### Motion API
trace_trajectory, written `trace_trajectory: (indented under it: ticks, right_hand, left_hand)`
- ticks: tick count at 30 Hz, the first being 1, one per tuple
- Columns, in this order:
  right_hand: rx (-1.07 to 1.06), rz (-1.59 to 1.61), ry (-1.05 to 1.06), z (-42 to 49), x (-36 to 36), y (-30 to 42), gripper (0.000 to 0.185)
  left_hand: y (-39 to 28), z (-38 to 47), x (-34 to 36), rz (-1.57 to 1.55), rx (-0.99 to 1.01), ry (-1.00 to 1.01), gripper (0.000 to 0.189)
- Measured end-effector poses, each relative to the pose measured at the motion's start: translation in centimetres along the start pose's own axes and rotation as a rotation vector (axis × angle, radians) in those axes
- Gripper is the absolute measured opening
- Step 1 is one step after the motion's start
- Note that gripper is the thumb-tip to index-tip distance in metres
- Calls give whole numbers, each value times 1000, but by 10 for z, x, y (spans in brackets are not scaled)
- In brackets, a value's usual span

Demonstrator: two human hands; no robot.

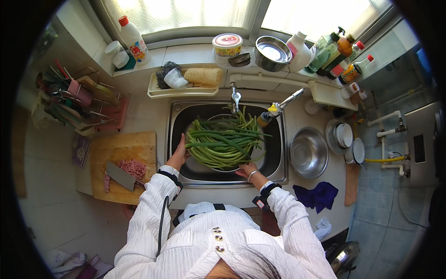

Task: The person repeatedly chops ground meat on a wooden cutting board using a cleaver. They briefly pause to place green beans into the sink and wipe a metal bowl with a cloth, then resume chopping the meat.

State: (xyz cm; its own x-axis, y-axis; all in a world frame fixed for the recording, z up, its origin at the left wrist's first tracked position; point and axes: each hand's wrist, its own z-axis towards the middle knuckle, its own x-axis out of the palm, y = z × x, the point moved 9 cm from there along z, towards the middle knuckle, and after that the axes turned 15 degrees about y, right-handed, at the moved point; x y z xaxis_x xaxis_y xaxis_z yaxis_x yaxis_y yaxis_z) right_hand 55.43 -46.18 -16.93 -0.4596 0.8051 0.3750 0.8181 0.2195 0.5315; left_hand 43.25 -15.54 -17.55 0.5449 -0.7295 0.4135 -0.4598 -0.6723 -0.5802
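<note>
A large heap of long green beans (223,143) lies in a round metal bowl (224,170), whose rim shows only in part, inside the stainless steel sink (190,178). At the bowl's left side is my left hand (179,151), its fingers on the rim beside the beans. My right hand (248,171) grips the rim at the lower right, partly under the bean ends. Above the heap is a metal tap (236,97); a second tap with a yellow fitting (274,110) reaches over the sink's right part.
Left of the sink, a cleaver (121,175) and minced meat (133,169) lie on a wooden cutting board (122,139). On the right stand a steel basin (308,152) and stacked bowls (344,135), with a purple cloth (317,195) nearer me. Bottles (134,40) line the windowsill.
</note>
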Motion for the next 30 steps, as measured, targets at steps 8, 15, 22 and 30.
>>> trace_trajectory:
  ticks: [8,15,22,30]
  right_hand:
    - [14,-114,-29,16,-15,7,41]
    - [116,-179,104,-21,2,14,46]
    - [-334,432,-167,-165,-95,25,67]
    - [-702,360,-605,-229,-204,70,19]
  left_hand:
    - [-2,6,12,22,-8,122,92]
    - [-10,5,8,72,-40,20,87]
    - [-28,-75,-7,354,168,-187,62]
    - [-28,-104,55,413,290,-75,52]
